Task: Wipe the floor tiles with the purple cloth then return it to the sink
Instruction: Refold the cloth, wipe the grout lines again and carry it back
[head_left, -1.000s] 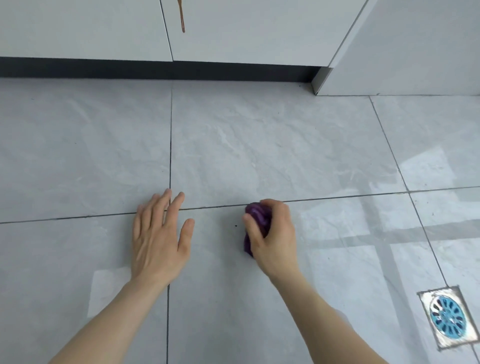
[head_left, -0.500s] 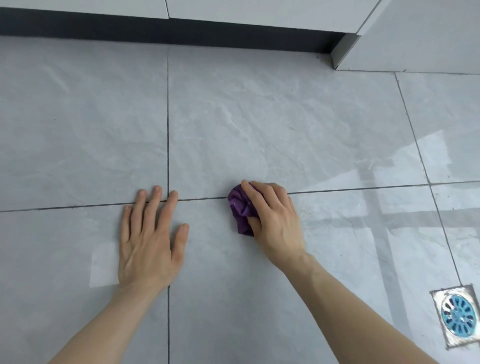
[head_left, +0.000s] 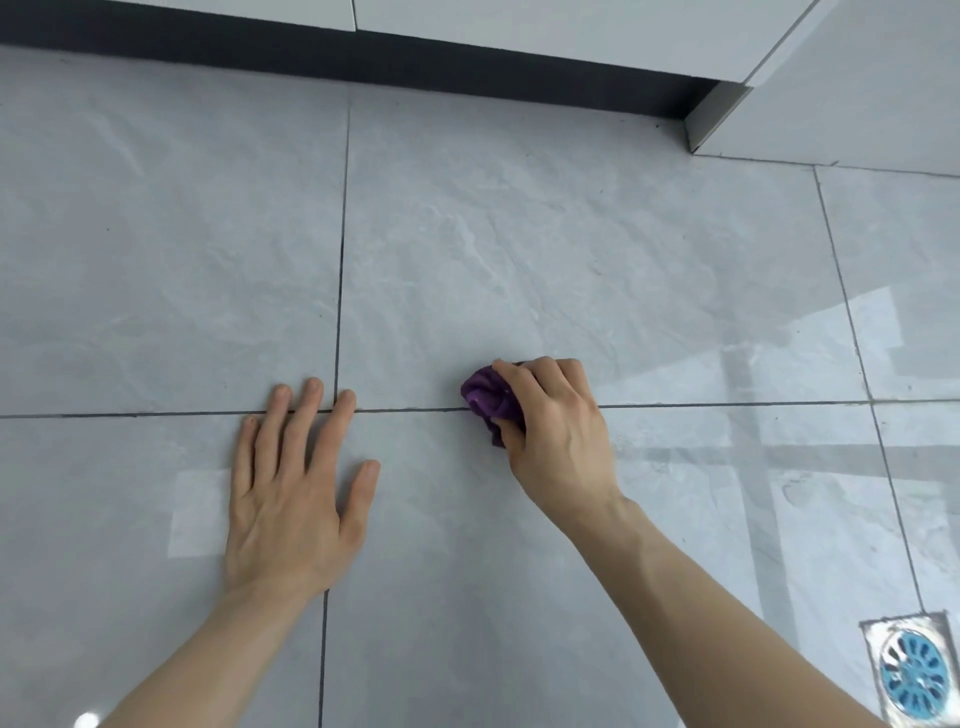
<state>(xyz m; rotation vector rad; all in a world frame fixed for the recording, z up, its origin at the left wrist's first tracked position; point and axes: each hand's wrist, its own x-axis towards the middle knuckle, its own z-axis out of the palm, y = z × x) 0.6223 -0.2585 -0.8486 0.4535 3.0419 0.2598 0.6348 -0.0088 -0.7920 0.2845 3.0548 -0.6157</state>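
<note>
Your right hand (head_left: 558, 441) grips one bunched purple cloth (head_left: 488, 397) on the floor tiles (head_left: 571, 249); your left hand (head_left: 291, 499) lies flat, fingers spread, beside it; one drain (head_left: 914, 670) sits behind the grip.

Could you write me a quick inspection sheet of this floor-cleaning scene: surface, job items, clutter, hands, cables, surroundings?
Surface: glossy grey floor tiles with dark grout lines.
Job's things: purple cloth bunched up, pressed on a grout line; the sink is not in view.
Clutter: nothing seen.
Hands: right hand grips the cloth; left hand lies flat and open on the tiles.
Cables: nothing seen.
Surroundings: white cabinets over a dark kickboard; floor drain with blue grate at lower right.
</note>
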